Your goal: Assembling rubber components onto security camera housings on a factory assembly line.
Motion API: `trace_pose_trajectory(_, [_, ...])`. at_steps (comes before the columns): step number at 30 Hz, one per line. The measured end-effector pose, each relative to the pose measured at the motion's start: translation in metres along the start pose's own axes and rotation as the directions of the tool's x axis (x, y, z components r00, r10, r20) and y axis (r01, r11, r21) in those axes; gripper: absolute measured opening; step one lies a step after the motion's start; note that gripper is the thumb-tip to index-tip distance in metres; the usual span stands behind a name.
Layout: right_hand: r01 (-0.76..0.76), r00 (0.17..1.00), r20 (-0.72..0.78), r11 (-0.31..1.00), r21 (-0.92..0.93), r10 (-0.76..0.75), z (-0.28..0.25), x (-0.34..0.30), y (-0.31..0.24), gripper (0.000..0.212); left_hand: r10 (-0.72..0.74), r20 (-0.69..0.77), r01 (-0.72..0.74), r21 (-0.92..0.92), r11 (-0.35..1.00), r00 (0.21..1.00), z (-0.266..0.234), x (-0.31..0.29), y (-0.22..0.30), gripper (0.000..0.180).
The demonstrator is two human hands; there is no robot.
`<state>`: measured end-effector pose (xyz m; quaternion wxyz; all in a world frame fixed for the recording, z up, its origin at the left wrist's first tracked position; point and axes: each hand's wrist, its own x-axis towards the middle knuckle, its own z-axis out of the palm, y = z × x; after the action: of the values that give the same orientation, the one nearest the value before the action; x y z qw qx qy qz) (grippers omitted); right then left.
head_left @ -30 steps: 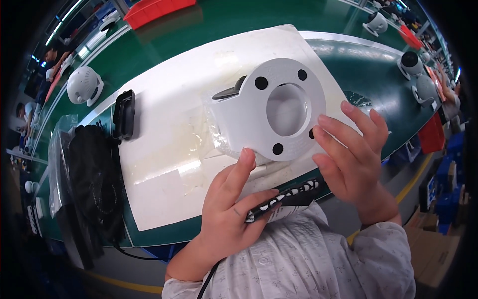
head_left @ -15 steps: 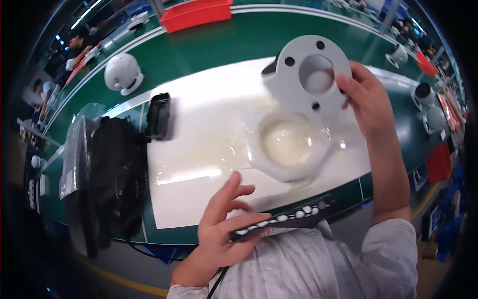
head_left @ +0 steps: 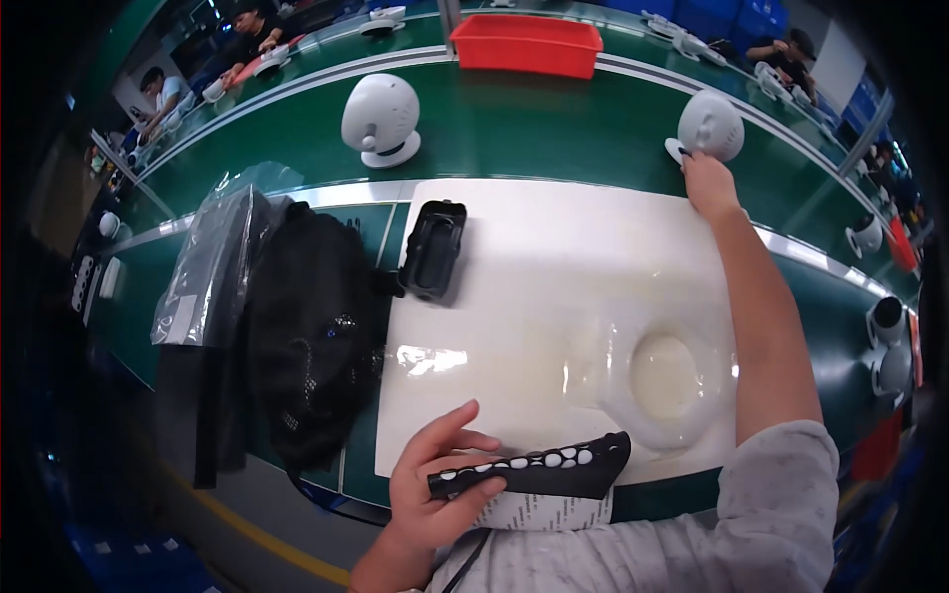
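Note:
My left hand (head_left: 438,484) is closed around the end of a black strip (head_left: 534,468) with a row of white rounded pads. A white sheet with small print (head_left: 546,511) hangs under the strip. My right arm stretches far forward, and my right hand (head_left: 708,183) grips the base of a white round-headed device (head_left: 711,126), which stands upright on the green belt (head_left: 554,119). Its fingertips are partly hidden against the base. Nearer to me, a clear plastic-covered ring-shaped holder (head_left: 664,378) is fixed on the white work board (head_left: 514,247).
A black open tray (head_left: 435,249) lies on the board's upper left. Beside the board are a black bag (head_left: 311,336) and a clear plastic bag (head_left: 213,257). Another white device (head_left: 381,121) and a red bin (head_left: 529,45) stand farther back. Co-workers sit beyond the belt.
My right hand has carried the white device from above the ring holder forward to the belt, turning it upright. The left hand still holds the strip. The view has shifted.

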<state>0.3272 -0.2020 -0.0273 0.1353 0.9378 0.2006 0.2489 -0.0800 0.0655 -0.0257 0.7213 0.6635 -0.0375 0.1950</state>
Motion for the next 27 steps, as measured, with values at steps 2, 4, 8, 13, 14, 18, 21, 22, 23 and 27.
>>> trace_pose_trajectory(2, [-0.037,0.963,0.265,0.997,-0.073,0.055,-0.008,0.019,-0.011,0.017,-0.044,0.026,0.045,-0.027,0.999,0.999,-0.005,0.003,-0.005,0.022])
trace_pose_trajectory(4, [0.033,0.908,0.416,0.981,-0.193,0.051,-0.021,0.039,-0.033,0.019,-0.089,0.024,0.091,-0.05,0.995,0.996,-0.006,0.003,-0.004,0.021])
trace_pose_trajectory(8, [0.238,0.896,0.343,0.958,0.162,-0.281,-0.081,0.078,-0.151,0.021,-0.063,0.048,0.066,-0.057,0.996,0.997,-0.017,-0.003,-0.001,0.02])
trace_pose_trajectory(13, [0.187,0.701,0.338,0.619,0.763,-0.628,-0.117,0.103,-0.269,0.042,-0.057,0.013,0.058,-0.052,0.997,0.998,-0.027,-0.01,-0.003,0.021])
trace_pose_trajectory(14, [0.196,0.696,0.333,0.615,0.764,-0.636,-0.114,0.109,-0.281,0.042,-0.015,0.026,0.015,-0.009,1.0,1.0,-0.03,-0.011,-0.004,0.022])
trace_pose_trajectory(18, [0.199,0.804,0.313,0.724,0.66,-0.506,-0.09,0.113,-0.314,0.059,0.014,0.004,-0.014,0.01,1.0,1.0,-0.034,-0.008,-0.003,0.024])
trace_pose_trajectory(21, [0.211,0.873,0.264,0.806,0.553,-0.409,-0.098,0.108,-0.307,0.06,0.004,0.036,-0.005,0.043,0.999,0.999,-0.037,-0.008,-0.002,0.025])
trace_pose_trajectory(22, [0.16,0.891,0.275,0.815,0.557,-0.362,-0.101,0.108,-0.3,0.058,-0.017,0.022,0.017,0.029,0.999,1.0,-0.036,-0.008,-0.001,0.024])
trace_pose_trajectory(23, [0.217,0.925,0.148,0.805,0.552,-0.35,-0.099,0.109,-0.291,0.046,-0.019,0.015,0.018,0.034,0.999,1.0,-0.036,-0.009,0.001,0.023])
trace_pose_trajectory(27, [0.243,0.964,0.008,0.886,0.396,-0.268,-0.109,0.102,-0.231,0.023,-0.029,-0.038,0.029,0.016,0.999,0.999,-0.031,-0.008,0.002,0.022])
